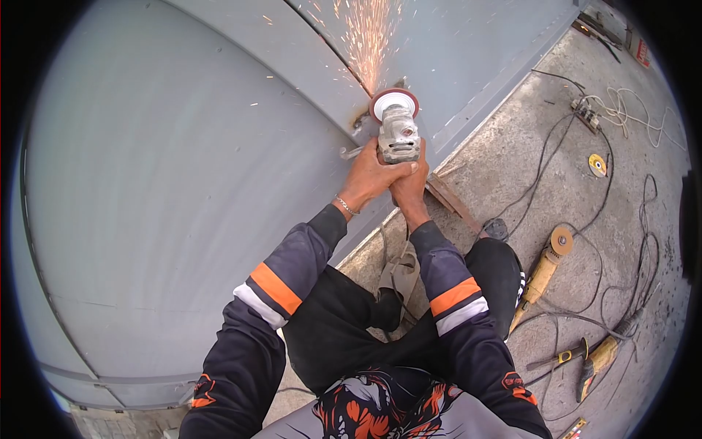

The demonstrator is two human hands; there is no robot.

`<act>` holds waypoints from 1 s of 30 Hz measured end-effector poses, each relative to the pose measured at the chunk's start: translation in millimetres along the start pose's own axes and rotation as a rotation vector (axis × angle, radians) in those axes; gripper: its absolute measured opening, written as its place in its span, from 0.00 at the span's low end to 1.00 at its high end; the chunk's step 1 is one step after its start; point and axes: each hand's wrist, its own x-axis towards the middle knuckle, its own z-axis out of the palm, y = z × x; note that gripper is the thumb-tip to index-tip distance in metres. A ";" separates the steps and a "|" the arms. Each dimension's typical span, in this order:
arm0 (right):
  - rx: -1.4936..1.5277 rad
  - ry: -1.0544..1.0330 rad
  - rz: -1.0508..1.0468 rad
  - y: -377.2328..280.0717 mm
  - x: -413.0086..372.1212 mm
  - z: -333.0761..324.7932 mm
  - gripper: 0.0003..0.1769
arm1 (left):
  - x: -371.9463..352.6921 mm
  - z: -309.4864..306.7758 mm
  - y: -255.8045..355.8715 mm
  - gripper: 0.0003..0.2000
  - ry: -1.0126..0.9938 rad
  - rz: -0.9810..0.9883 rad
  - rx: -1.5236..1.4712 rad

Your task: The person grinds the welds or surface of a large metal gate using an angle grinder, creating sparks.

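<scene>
Both of my hands grip a grey angle grinder [398, 132] pressed against a large grey metal panel [183, 183]. My left hand [371, 175] wraps the body from the left, a bracelet on its wrist. My right hand [411, 183] holds the body from below and the right. The grinder's red-rimmed disc [393, 99] touches a seam in the panel, and orange sparks [365, 36] fly upward from it. A rusty patch shows beside the disc.
On the concrete floor to the right lie a yellow angle grinder [545, 267], a second yellow tool [603, 355], a hammer [559, 358], a loose disc [597, 165], a power strip [586, 113] and several tangled cables. A metal bar [453, 205] lies by the panel's edge.
</scene>
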 end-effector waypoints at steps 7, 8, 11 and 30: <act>-0.012 0.002 0.009 -3.9 0.3 -1.8 0.35 | 2.4 1.1 -4.3 0.46 0.004 0.024 -0.030; -0.005 0.002 0.017 -3.9 0.6 -1.3 0.35 | 2.5 0.8 -3.2 0.46 0.002 0.012 -0.021; -0.011 0.010 0.026 -4.8 -0.7 -0.3 0.35 | 0.6 -0.4 3.4 0.46 -0.002 -0.024 0.012; -0.058 0.060 -0.039 -4.9 -2.5 3.2 0.35 | 4.1 -6.3 4.9 0.45 -0.069 -0.041 0.017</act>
